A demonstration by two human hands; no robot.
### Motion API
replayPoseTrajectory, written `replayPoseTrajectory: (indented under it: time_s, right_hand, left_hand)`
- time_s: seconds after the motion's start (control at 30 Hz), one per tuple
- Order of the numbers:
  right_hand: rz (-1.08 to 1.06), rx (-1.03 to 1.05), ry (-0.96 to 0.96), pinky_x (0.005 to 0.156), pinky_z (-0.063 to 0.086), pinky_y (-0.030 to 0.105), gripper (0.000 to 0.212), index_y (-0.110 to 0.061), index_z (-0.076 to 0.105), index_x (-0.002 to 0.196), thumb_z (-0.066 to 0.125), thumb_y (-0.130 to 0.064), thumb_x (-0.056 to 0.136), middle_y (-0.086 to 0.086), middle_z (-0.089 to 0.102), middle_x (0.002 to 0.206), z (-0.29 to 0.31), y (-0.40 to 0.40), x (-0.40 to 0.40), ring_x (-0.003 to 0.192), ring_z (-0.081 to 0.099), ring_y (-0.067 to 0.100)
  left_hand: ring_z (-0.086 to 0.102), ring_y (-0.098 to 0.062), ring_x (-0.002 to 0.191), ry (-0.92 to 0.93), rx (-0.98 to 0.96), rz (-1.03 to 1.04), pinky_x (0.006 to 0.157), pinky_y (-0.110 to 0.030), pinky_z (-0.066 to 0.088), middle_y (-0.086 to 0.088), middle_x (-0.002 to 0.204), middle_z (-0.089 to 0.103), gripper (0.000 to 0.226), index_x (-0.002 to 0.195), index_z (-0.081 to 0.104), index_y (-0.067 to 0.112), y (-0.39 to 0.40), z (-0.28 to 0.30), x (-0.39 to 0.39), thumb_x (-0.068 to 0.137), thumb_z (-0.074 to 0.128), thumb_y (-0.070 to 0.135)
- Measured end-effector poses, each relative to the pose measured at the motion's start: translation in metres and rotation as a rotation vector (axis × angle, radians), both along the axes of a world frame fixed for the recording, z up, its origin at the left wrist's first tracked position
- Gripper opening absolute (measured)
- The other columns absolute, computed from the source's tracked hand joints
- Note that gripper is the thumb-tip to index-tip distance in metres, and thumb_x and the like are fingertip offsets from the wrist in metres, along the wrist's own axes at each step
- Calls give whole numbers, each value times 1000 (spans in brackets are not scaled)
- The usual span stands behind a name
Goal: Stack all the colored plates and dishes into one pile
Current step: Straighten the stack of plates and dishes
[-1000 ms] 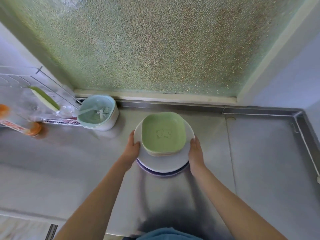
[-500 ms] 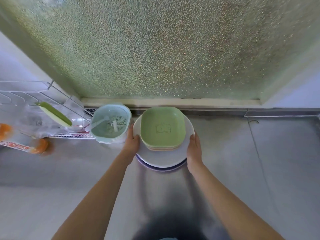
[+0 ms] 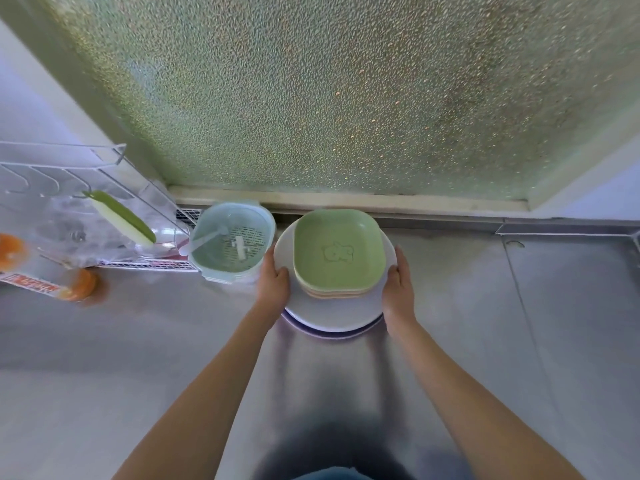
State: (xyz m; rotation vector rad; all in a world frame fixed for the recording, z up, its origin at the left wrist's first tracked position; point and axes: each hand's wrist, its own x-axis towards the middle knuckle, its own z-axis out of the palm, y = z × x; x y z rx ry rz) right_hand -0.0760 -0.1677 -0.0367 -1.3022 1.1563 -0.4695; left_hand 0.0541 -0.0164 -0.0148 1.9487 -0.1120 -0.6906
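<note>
Whole pile (image 3: 334, 268) slid back on the counter (image 3: 450, 341) since a second ago, now near the window ledge and just beside the strainer (image 3: 231, 242). Left hand (image 3: 273, 284) and right hand (image 3: 398, 289) clamped on the white plate's (image 3: 332, 315) rim. Looks basically stacked, just being parked.

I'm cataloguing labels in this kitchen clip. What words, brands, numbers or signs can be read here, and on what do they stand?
Red-and-white label on the orange-capped item at the far left: lettering there, too blurred to read.
Green dish atop the pile: an embossed animal figure, no words.
Nothing else bears text.
</note>
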Motion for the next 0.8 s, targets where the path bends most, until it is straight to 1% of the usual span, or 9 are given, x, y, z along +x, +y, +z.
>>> replayPoseTrajectory:
  time_s: [0.23,0.37,0.43,0.5,0.57,0.63,0.7,0.73,0.8]
  right_hand:
    - [-20,-55,70,99,38,30,46,-23,43,138,28,-9,97,3,52,135,4,1,-2,117,49,18]
    - [117,-155,126,108,26,26,44,-17,37,143,31,-15,99,3,40,148,13,-19,1,135,37,19]
    - [117,-184,60,107,18,19,44,-13,32,145,33,-18,101,1,32,152,24,-29,9,139,29,14]
    - [111,-122,-63,110,18,20,44,-12,32,145,32,-20,101,1,31,152,38,-34,23,139,29,11]
    - [106,25,-184,114,22,26,45,-15,35,144,34,-27,101,0,35,151,51,-34,41,137,33,10]
    - [152,143,-229,113,27,33,44,-22,44,139,38,-38,98,-3,44,145,60,-32,54,132,41,10]
    - [277,93,-113,112,31,40,39,-32,58,125,35,-45,97,-4,50,139,65,-30,59,128,45,14]
    - [319,48,-46,111,31,40,38,-38,63,116,31,-46,97,-3,50,138,67,-28,58,127,45,16]
    - [293,-15,-4,105,35,35,37,-39,67,108,32,-42,97,-5,52,134,65,-25,55,122,47,14]
  left_hand:
    - [37,-30,130,-44,52,-34,112,-46,29,-13,143,39,61,145,25,13,-3,0,1,86,33,-3]
    - [48,-36,116,-30,220,-62,92,-41,39,-18,129,52,55,140,32,13,-5,10,10,86,35,2]
    - [52,-31,101,-119,271,12,79,-33,36,-17,118,59,47,133,42,13,-4,21,3,88,32,5]
    - [47,-22,87,-266,216,183,75,-29,31,-8,104,61,37,121,53,13,-4,31,-13,94,29,11]
    - [47,-14,83,-303,13,331,79,-27,32,5,95,59,34,113,57,18,-8,39,-32,97,28,23]
    - [52,-9,100,-217,-169,321,91,-28,36,12,109,59,37,121,54,19,-18,40,-51,99,27,31]
    - [37,-11,132,-157,-197,210,110,-26,26,5,145,42,47,144,32,18,-27,33,-67,100,28,35]
    - [27,-11,139,-167,-184,168,112,-24,20,3,153,30,51,148,21,18,-29,29,-72,100,28,33]
    - [26,-14,141,-241,-177,118,111,-19,19,0,154,27,50,149,17,15,-30,22,-68,101,27,26]
